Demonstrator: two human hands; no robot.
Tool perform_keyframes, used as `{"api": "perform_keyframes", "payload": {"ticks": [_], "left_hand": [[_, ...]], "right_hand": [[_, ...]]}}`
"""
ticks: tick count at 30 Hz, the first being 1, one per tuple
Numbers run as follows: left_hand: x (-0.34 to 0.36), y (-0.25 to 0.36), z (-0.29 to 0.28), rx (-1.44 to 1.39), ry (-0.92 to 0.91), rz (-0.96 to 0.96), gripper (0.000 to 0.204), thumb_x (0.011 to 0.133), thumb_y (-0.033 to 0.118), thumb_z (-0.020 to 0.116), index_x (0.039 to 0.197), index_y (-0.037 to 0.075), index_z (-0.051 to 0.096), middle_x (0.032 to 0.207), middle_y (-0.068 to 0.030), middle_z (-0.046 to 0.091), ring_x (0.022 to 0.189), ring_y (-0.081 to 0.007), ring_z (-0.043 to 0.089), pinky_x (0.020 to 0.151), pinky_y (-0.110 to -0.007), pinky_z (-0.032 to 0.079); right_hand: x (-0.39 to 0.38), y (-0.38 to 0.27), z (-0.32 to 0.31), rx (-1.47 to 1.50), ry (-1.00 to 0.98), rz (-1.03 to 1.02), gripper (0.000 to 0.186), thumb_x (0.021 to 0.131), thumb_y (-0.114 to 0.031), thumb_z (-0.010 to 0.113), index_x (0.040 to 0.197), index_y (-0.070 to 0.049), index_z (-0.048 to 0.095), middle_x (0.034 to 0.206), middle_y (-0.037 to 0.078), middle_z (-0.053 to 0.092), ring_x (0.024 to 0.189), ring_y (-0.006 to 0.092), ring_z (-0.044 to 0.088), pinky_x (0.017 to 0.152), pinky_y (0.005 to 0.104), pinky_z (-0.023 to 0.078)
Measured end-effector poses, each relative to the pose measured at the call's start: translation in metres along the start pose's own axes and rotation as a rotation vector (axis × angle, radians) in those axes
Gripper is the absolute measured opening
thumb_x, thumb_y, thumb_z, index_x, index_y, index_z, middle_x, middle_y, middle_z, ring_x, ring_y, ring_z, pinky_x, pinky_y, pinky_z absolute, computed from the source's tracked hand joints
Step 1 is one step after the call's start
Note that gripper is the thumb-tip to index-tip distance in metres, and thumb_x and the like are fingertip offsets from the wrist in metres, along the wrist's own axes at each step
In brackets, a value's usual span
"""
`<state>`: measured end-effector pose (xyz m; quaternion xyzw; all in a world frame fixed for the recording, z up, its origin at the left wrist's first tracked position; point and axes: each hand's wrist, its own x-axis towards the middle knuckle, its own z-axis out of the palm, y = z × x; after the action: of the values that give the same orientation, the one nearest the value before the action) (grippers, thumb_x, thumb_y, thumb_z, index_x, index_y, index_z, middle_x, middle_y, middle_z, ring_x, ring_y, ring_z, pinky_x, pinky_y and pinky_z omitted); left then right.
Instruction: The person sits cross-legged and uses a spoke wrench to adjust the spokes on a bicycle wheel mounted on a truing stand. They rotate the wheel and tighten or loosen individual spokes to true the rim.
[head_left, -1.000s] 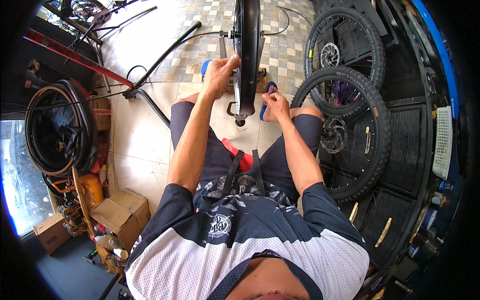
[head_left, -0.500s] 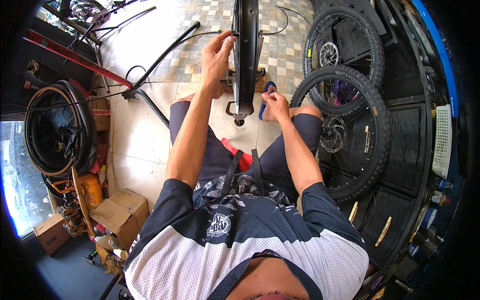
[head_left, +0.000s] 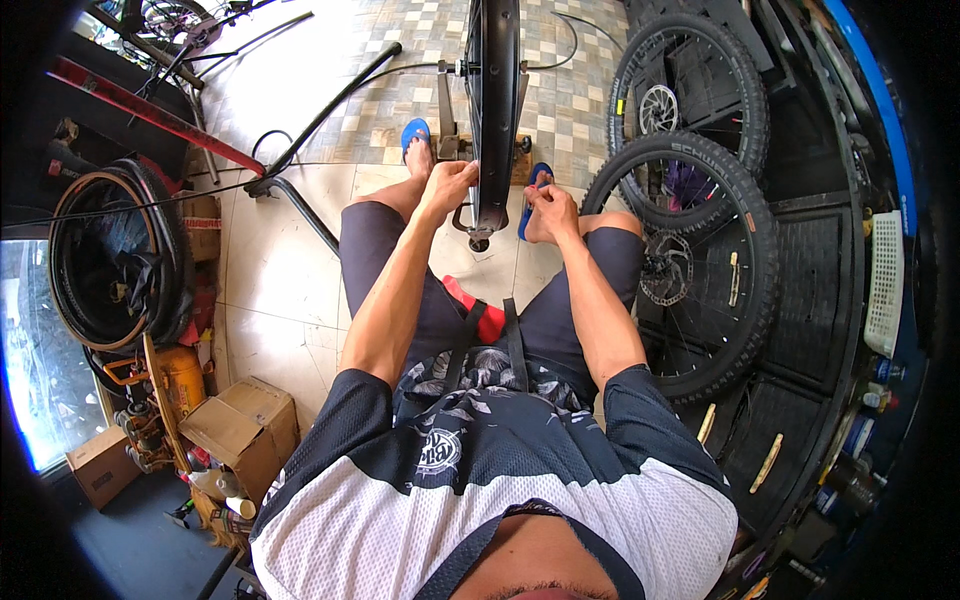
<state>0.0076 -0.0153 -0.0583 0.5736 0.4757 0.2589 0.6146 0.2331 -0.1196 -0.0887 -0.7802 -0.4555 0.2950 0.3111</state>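
Observation:
A black bicycle wheel rim [head_left: 496, 120], edge-on, stands upright in a metal stand [head_left: 446, 112] on a wooden base [head_left: 525, 170]. My left hand [head_left: 446, 186] is closed, its fingertips pinching at the wheel's left side, low down; exactly which part they grip is unclear. My right hand [head_left: 550, 208] is a little right of the rim, apart from it, with thumb and finger pinched on something small and reddish that I cannot make out. Beneath are my knees, blue sandals [head_left: 414, 134] and a red cloth [head_left: 488, 318] near black straps.
Two tired wheels [head_left: 700, 370] lean against black panels at right, beside a white plastic basket [head_left: 883, 285]. At left are a red tube [head_left: 160, 122], black frame tubing [head_left: 320, 225], coiled tires [head_left: 75, 300] and cardboard boxes [head_left: 240, 440]. A thin cable [head_left: 400, 69] crosses behind the rim.
My left hand went up the wheel's left side, then came down toward me, lower than at first, uncovering the left foot. My right hand has stayed in about the same place.

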Motion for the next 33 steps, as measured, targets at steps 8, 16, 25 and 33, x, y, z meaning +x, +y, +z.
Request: {"api": "perform_keyframes", "payload": {"ticks": [8, 16, 25, 33], "left_hand": [[-0.012, 0.053, -0.011, -0.021, 0.006, -0.038, 0.044, 0.099, 0.036, 0.059, 0.086, -0.004, 0.073, 0.072, -0.0027, 0.067, 0.069, -0.0094, 0.059, 0.065, -0.025, 0.047], [-0.015, 0.107, -0.018, -0.167, 0.040, 0.098, 0.039, 0.098, 0.036, 0.060, 0.096, 0.000, 0.076, 0.083, -0.0059, 0.072, 0.076, -0.0114, 0.064, 0.071, -0.026, 0.048], [-0.017, 0.123, -0.019, -0.320, 0.230, 0.225, 0.032, 0.098, 0.034, 0.062, 0.111, 0.006, 0.070, 0.092, -0.0048, 0.070, 0.086, -0.0110, 0.064, 0.074, -0.026, 0.049], [-0.008, 0.061, -0.008, -0.137, 0.226, 0.105, 0.037, 0.089, 0.036, 0.074, 0.107, 0.004, 0.069, 0.087, -0.0035, 0.073, 0.080, -0.0112, 0.066, 0.071, -0.027, 0.053]], "right_hand": [[0.002, 0.006, 0.003, -0.007, 0.010, -0.027, 0.041, 0.084, -0.047, 0.072, 0.080, -0.007, 0.071, 0.079, 0.009, 0.072, 0.076, 0.0249, 0.069, 0.072, 0.0361, 0.051], [0.002, 0.002, 0.000, -0.003, -0.019, -0.014, 0.042, 0.085, -0.047, 0.071, 0.080, -0.006, 0.071, 0.078, 0.011, 0.072, 0.076, 0.0249, 0.069, 0.072, 0.0359, 0.051], [-0.001, -0.003, -0.004, -0.002, -0.028, -0.007, 0.043, 0.085, -0.048, 0.070, 0.080, -0.005, 0.071, 0.079, 0.011, 0.072, 0.077, 0.0263, 0.069, 0.073, 0.0367, 0.051], [0.001, 0.002, 0.001, -0.004, -0.030, -0.002, 0.041, 0.084, -0.046, 0.072, 0.079, -0.005, 0.071, 0.077, 0.010, 0.072, 0.075, 0.0250, 0.069, 0.072, 0.0354, 0.051]]}}
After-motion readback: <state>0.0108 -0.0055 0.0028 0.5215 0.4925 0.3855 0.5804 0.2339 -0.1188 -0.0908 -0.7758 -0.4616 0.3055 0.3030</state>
